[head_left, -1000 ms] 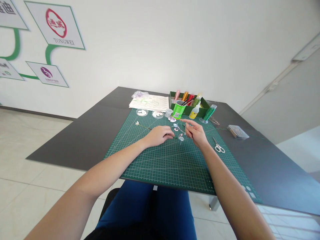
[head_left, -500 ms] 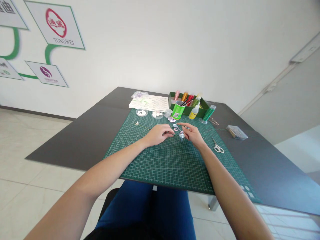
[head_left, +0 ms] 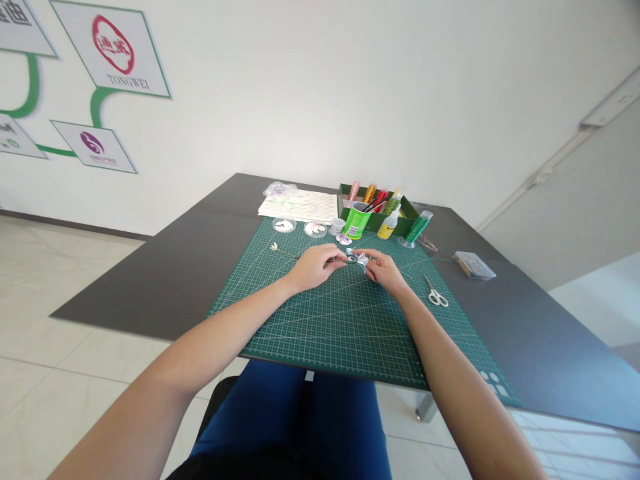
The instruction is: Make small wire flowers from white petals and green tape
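Over the green cutting mat [head_left: 330, 327], my left hand [head_left: 320, 265] pinches the thin stem of a small artificial flower [head_left: 362, 259] with pale blue-white petals. From the other side, the fingertips of my right hand [head_left: 383, 269] close on the flower's petals. The finest details between the fingers are too small to make out. Left of my left hand lies a white flower on a thin green stem [head_left: 275, 247]. Just beyond my hands rests a white-and-purple petal piece [head_left: 343, 239].
Behind are two round dishes of white pieces [head_left: 285, 225], a small white tub [head_left: 337, 227], a green can [head_left: 357, 221], a glue bottle [head_left: 389, 224] and a dark green box [head_left: 410, 217] with coloured tubes. At right lie white-handled scissors [head_left: 437, 297] and a clear plastic case [head_left: 474, 265].
The fingers of my right hand have shifted slightly and closed in on the flower. The flower has turned and risen a little, while my left hand has barely moved.
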`<state>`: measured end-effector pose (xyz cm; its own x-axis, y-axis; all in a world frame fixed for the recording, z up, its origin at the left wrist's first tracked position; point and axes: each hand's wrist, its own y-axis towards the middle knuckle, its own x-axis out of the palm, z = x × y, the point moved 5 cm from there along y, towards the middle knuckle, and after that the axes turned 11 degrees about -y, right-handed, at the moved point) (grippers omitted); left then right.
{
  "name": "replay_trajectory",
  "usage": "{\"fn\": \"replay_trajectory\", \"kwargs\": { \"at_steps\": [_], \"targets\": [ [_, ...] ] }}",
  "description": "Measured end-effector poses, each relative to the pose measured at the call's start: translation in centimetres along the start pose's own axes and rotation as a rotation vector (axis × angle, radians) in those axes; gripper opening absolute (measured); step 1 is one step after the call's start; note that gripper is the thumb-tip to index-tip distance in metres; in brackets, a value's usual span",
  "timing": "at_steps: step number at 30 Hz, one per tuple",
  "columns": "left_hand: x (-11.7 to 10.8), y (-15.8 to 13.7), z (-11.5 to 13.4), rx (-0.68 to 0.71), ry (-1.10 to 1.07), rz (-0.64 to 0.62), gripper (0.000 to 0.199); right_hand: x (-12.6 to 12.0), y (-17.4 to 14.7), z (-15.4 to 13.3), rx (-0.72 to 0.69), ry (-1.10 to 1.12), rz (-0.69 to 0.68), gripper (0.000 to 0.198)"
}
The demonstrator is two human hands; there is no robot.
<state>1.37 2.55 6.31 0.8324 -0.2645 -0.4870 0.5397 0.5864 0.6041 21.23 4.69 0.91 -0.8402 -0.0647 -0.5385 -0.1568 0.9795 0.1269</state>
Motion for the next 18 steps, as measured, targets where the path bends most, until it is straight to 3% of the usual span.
{"fn": "replay_trajectory", "kwargs": {
  "at_steps": [18],
  "targets": [
    [-1.03,0.13,0.14,0.005,-0.035,0.185,0.005,0.44,-0.23,-0.9,-0.017,-0.114,-0.042,0.051]
  ]
}}
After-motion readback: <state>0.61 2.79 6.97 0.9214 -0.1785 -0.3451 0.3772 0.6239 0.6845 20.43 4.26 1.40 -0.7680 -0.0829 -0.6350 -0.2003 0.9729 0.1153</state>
